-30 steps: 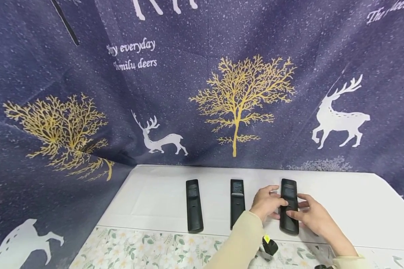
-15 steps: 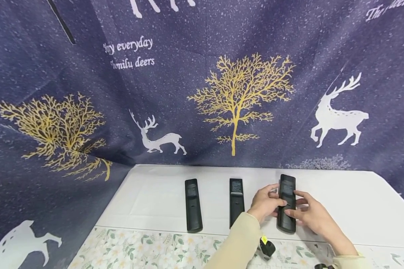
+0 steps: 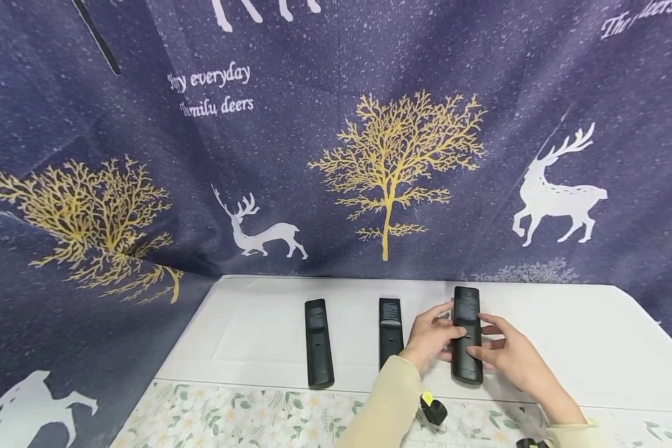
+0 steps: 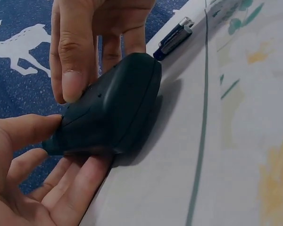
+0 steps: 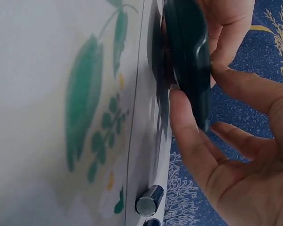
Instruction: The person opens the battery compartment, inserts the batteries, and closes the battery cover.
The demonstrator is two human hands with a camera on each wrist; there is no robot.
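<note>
Both hands hold a black remote control [image 3: 466, 367], its back side up, over the white tabletop on the right. From its left side my left hand [image 3: 430, 339] grips it, thumb on the back and fingers reaching under the edge. Opposite, the thumb and fingers of my right hand [image 3: 511, 353] pinch its right side. In the left wrist view the remote [image 4: 118, 103] is tilted, with a shadow under its end. A second remote [image 3: 391, 339] lies back up by the left forearm, its lower end hidden by the sleeve. Farther left lies a third remote [image 3: 318, 351], also back up.
Beyond the right hand, two small dark cylinders [image 4: 173, 38] with silvery ends, looking like batteries, lie on the white sheet [image 3: 246, 330]. A flowered cloth [image 3: 246, 414] covers the near side. A dark blue curtain [image 3: 291, 143] with deer and trees hangs behind the table.
The held remote has moved slightly left and away from the near edge, and now stands straighter in the head view. Both hands have moved left with it. The other two remotes lie still.
</note>
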